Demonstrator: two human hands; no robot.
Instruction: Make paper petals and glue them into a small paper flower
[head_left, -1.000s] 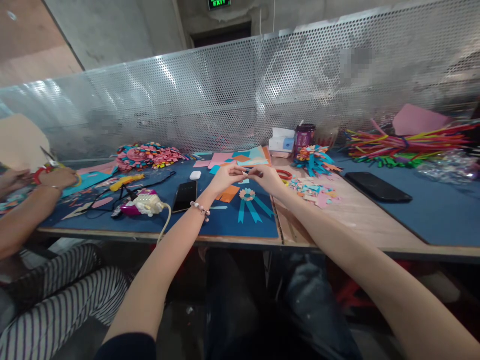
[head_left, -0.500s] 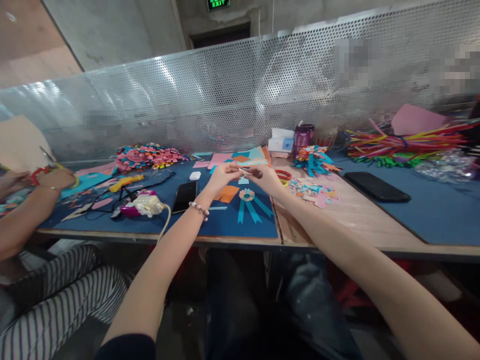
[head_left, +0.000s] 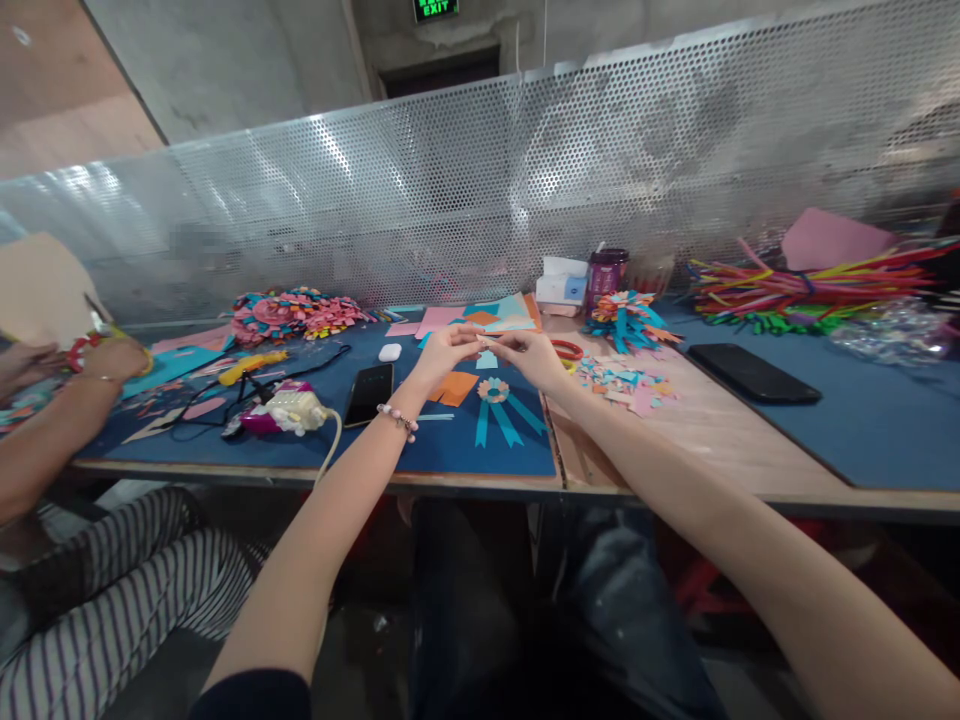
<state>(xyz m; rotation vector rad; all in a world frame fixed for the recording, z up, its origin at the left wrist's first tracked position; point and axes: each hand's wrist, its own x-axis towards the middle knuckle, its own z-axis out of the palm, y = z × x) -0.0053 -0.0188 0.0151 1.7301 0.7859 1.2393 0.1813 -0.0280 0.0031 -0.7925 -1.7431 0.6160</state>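
Observation:
My left hand [head_left: 450, 352] and my right hand [head_left: 527, 355] meet fingertip to fingertip above the blue mat [head_left: 442, 450]. Both are closed in a pinch on something small, mostly hidden by the fingers; I cannot make out what it is. Just below them lies a rosette [head_left: 493, 390] of peach and blue paper with several notched blue ribbon tails. Orange paper pieces [head_left: 454, 386] sit under my left wrist, with thin pale blue strips [head_left: 436, 416] nearer the front edge. A small light blue paper piece [head_left: 487, 360] shows under the fingertips.
At left a co-worker's hand [head_left: 116, 357] holds scissors [head_left: 96, 318] by a peach sheet [head_left: 41, 290]. A glue gun [head_left: 285, 408] with cord, a phone [head_left: 370, 394], paper scraps [head_left: 630, 383], a cup [head_left: 606, 275] and a black phone-like slab [head_left: 754, 373] lie around. A perforated metal screen [head_left: 450, 200] stands behind.
My fingertips have shifted slightly against each other, while both arms stay in nearly the same place. The co-worker's scissors have moved a little at the peach sheet.

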